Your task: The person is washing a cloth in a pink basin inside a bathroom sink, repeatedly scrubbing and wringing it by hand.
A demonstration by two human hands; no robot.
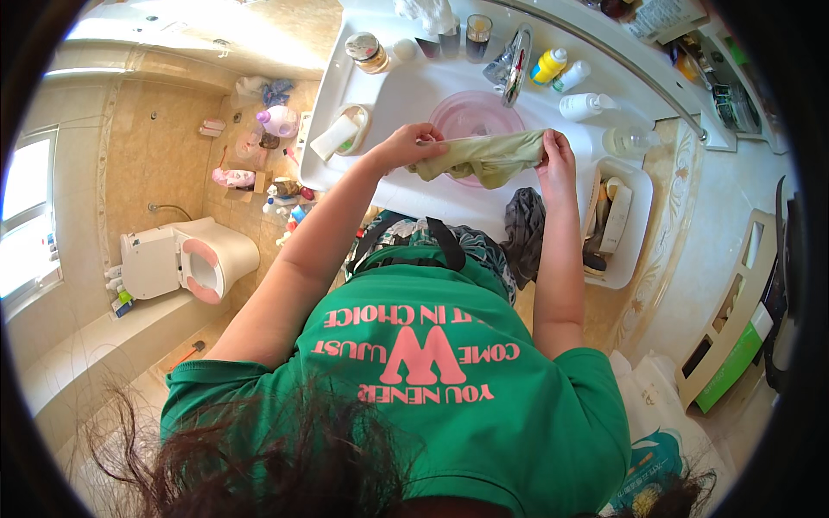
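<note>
A pale green cloth (488,155) is stretched between my two hands. My left hand (408,147) pinches its left end, and the fingers of my right hand (557,157) close on the right end. The middle sags in folds, and I cannot tell whether it is a garment. Below it, a translucent pink basin (449,108) sits in the white sink (393,86), partly covered by the cloth. The chrome faucet (516,65) stands at the basin's far side. Near my right forearm, a dark grey cloth (524,229) hangs over the sink's front edge.
Along the counter stand a lidded jar (367,53), a glass of dark liquid (477,39), a yellow bottle (548,66) and a white pump bottle (585,105). A white tub (639,233) with brushes is at right. The toilet (229,250) is at left.
</note>
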